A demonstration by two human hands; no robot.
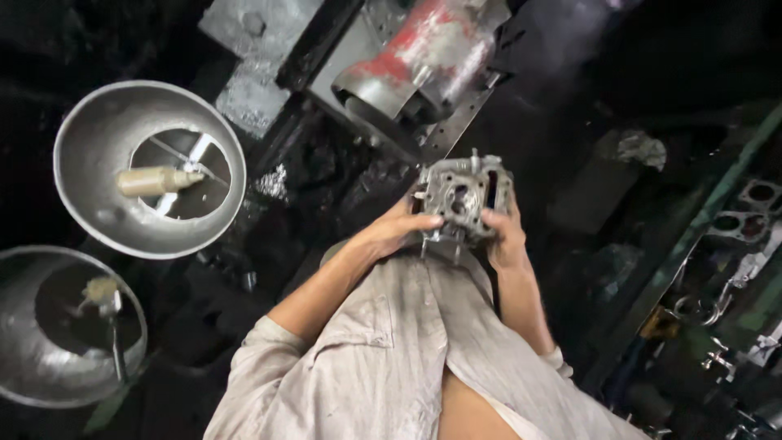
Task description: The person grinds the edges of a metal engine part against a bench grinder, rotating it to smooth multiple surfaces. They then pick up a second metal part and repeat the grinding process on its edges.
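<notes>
I hold a grey metal engine cylinder head (462, 198) in front of my chest with both hands. My left hand (397, 231) grips its left side, thumb across the face. Its right side is clasped by my right hand (505, 236). The part has round ports, a slot and short studs sticking out of its top and bottom edges. My pale, stained shirt fills the lower middle of the view.
Two metal bowls stand at the left: the upper one (98, 138) holds dark liquid and a small bottle (156, 180), the lower one (24, 350) a brush. A red and grey machine (423, 61) lies ahead. Engine parts (749, 212) sit at the right on a dark oily floor.
</notes>
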